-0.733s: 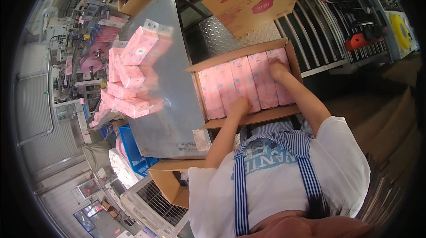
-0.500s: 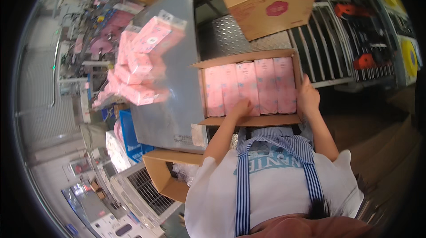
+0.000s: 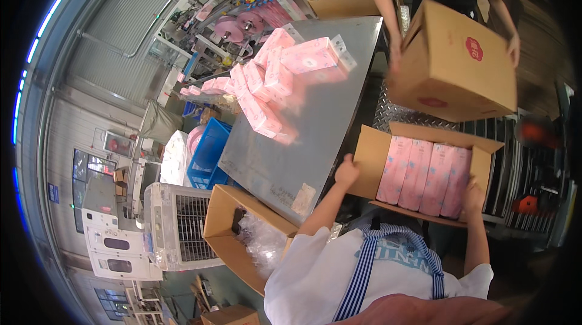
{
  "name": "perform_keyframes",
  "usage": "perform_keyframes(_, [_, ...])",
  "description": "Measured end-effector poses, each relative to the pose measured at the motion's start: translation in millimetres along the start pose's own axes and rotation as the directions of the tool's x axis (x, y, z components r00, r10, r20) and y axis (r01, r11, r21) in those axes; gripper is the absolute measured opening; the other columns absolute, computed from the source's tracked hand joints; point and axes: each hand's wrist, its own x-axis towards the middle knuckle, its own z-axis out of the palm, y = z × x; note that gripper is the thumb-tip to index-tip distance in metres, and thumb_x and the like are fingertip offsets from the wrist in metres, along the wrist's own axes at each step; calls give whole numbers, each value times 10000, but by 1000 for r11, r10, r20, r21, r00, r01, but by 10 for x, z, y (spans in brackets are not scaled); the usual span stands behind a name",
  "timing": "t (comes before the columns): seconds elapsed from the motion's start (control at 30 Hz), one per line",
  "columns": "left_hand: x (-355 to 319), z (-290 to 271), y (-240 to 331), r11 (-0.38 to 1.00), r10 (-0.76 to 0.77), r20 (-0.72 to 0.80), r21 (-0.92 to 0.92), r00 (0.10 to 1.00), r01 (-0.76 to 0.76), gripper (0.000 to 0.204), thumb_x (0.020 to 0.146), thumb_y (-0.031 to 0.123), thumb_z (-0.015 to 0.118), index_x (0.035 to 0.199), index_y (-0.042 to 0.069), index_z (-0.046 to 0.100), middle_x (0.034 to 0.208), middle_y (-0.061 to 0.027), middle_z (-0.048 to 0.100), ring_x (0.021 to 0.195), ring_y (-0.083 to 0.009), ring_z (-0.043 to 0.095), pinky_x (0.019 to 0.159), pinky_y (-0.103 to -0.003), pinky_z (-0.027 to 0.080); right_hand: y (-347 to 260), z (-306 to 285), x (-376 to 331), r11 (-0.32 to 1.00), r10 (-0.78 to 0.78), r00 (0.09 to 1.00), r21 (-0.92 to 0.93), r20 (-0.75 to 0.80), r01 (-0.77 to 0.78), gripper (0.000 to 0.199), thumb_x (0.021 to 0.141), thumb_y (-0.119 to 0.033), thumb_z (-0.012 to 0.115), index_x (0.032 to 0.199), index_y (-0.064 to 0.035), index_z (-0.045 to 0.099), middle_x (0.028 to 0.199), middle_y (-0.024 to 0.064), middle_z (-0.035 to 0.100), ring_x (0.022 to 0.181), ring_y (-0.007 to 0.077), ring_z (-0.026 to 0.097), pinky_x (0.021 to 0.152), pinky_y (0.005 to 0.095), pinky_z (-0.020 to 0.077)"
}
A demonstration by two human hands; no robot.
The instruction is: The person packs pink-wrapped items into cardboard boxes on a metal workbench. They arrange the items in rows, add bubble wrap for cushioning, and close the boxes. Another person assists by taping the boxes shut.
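Note:
In front of me an open cardboard carton (image 3: 371, 161) holds a row of upright pink tissue packs (image 3: 418, 173). My left hand (image 3: 347, 172) is closed at the outer edge of the carton's left flap, which is folded outward. At the carton's right side, my right hand (image 3: 474, 196) is closed around the wall or flap beside the last pack; its fingertips are partly hidden. More pink tissue packs (image 3: 260, 86) lie heaped on the metal table to the left.
A co-worker's hands (image 3: 514, 49) hold a larger carton (image 3: 470, 67) just beyond mine. The metal table (image 3: 315, 137) borders my left side. Below it stands a carton with clear plastic (image 3: 264, 243), near a blue crate (image 3: 209, 152). Rollers (image 3: 515, 161) run to the right.
The view has swung, so the table and carton sit differently. My left hand has left the packs for the left flap, now folded outward. The co-worker's carton has shifted and turned.

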Motion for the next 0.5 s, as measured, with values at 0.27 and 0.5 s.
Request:
perform_keyframes(0.27, [-323, 497, 830, 754, 605, 358, 30, 711, -656, 659, 758, 324, 618, 1345, 90, 430, 1399, -211, 375, 1259, -361, 406, 1057, -393, 337, 292, -85, -493, 576, -817, 524, 315, 241, 754, 969, 681, -433, 756, 1383, 28, 274, 1352, 262, 402, 1224, 416, 433, 1056, 437, 318])
perform_keyframes(0.5, [568, 756, 1225, 790, 480, 691, -73, 540, -609, 379, 772, 430, 618, 900, 86, 710, 1072, -168, 610, 1072, -365, 547, 882, -441, 470, -432, -637, 162, 934, -311, 934, 238, 174, 267, 434, 683, -307, 772, 1015, -90, 597, 955, 92, 637, 866, 297, 626, 800, 389, 494])
